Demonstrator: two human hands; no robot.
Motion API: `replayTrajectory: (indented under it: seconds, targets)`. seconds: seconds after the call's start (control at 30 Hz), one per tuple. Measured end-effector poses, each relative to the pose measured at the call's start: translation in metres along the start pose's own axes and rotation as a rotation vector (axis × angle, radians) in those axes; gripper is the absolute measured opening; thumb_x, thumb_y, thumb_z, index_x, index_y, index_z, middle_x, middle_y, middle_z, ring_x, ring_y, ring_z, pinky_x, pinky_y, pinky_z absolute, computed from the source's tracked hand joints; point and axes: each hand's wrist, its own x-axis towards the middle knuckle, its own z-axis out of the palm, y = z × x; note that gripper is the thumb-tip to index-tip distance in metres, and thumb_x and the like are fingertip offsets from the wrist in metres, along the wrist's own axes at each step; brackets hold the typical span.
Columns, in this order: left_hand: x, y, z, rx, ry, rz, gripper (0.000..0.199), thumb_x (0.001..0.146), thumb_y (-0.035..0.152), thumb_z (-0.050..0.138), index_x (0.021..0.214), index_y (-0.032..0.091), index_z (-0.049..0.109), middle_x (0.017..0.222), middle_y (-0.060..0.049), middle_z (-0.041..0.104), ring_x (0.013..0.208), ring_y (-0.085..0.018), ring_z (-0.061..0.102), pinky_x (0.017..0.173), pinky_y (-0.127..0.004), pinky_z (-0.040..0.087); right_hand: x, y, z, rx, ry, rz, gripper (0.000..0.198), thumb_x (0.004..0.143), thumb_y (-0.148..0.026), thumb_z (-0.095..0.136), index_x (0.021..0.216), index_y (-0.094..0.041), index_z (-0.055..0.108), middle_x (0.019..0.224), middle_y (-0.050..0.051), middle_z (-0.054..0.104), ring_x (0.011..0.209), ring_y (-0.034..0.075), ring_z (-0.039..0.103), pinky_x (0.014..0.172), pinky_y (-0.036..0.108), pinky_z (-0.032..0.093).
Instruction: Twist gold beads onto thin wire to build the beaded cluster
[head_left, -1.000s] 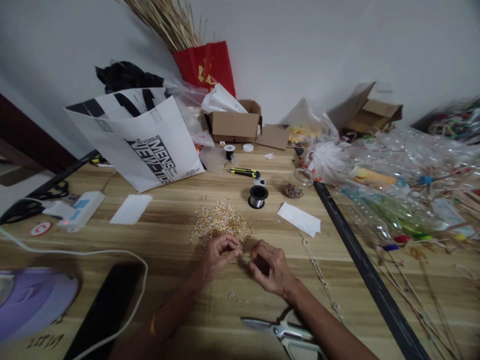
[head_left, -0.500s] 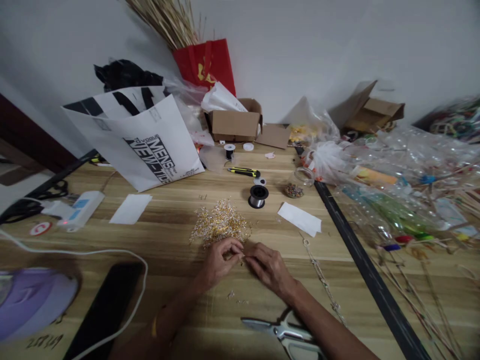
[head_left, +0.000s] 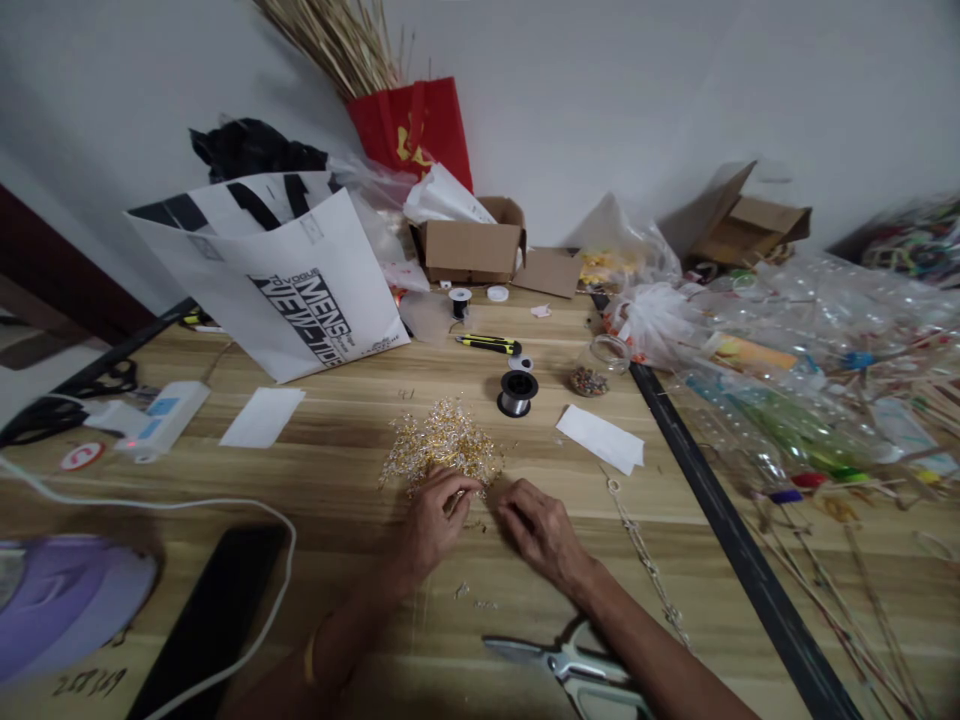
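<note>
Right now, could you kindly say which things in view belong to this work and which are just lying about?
Apparently in the work:
small gold-and-clear pieces by the left hand; perhaps the strand and wire spool

Apparently just lying about:
red bag; white printed bag; power strip

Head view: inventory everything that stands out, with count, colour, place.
pile of tiny pieces: one, gold and silvery, centre
large spool: one, black, beyond pile, rightward
small spool: one, black-and-white, back centre
utility knife: one, yellow-black, behind large spool
jar: one, clear, right of large spool
shears: one, silvery, front
strand: one, pale, right
papers: at least two, white, either side of pile
printed bag: one, white, back left
tote: one, red, against wall
cartons: two, brown, back
bottles: several, clear, right
power strip: one, white, left
cable: one, white, left
slab: one, black, front left
cut-off object: one, purple, front left
left hand: one, yellow wristband, near pile
right hand: one, beside left hand
</note>
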Motion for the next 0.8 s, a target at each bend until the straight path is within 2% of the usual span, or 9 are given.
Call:
replayTrajectory:
  seconds: [0.1, 0.23, 0.47, 0.8]
  targets:
    - [0.001, 0.007, -0.005, 0.181, -0.01, 0.123, 0.018, 0.081, 0.007, 0.05, 0.084, 0.016, 0.065, 0.082, -0.005, 0.061, 0.085, -0.019, 0.05, 0.076, -0.032, 0.045, 0.0, 0.002, 0.0, 0.027, 0.058, 0.08, 0.013, 0.089, -0.018, 0.043, 0.079, -0.019, 0.052, 0.072, 0.003, 0.055, 0.063, 0.014, 0.052, 0.058, 0.023, 0.041]
    - [-0.001, 0.014, -0.006, 0.315, -0.125, 0.171, 0.017, 0.081, 0.007, 0.051, 0.083, 0.017, 0.065, 0.083, -0.005, 0.057, 0.088, -0.02, 0.046, 0.078, -0.034, 0.044, 0.0, 0.004, 0.001, 0.068, 0.112, 0.187, 0.013, 0.087, -0.02, 0.046, 0.076, -0.018, 0.053, 0.07, 0.002, 0.055, 0.062, 0.013, 0.052, 0.058, 0.022, 0.04]
    - [-0.002, 0.016, -0.006, 0.386, -0.2, 0.177, 0.013, 0.084, 0.011, 0.052, 0.082, 0.018, 0.063, 0.085, -0.004, 0.055, 0.089, -0.02, 0.044, 0.081, -0.036, 0.042, 0.0, 0.007, 0.002, 0.086, 0.125, 0.247, 0.016, 0.087, -0.026, 0.045, 0.075, -0.018, 0.053, 0.067, 0.001, 0.055, 0.062, 0.014, 0.051, 0.057, 0.022, 0.04]
    - [0.005, 0.011, 0.003, 0.487, -0.197, 0.11, 0.01, 0.085, 0.019, 0.053, 0.083, 0.019, 0.062, 0.085, -0.005, 0.054, 0.09, -0.021, 0.044, 0.083, -0.039, 0.038, 0.001, 0.007, 0.002, 0.093, 0.128, 0.237, 0.014, 0.085, -0.023, 0.047, 0.074, -0.018, 0.055, 0.068, 0.001, 0.057, 0.061, 0.013, 0.052, 0.057, 0.021, 0.041]
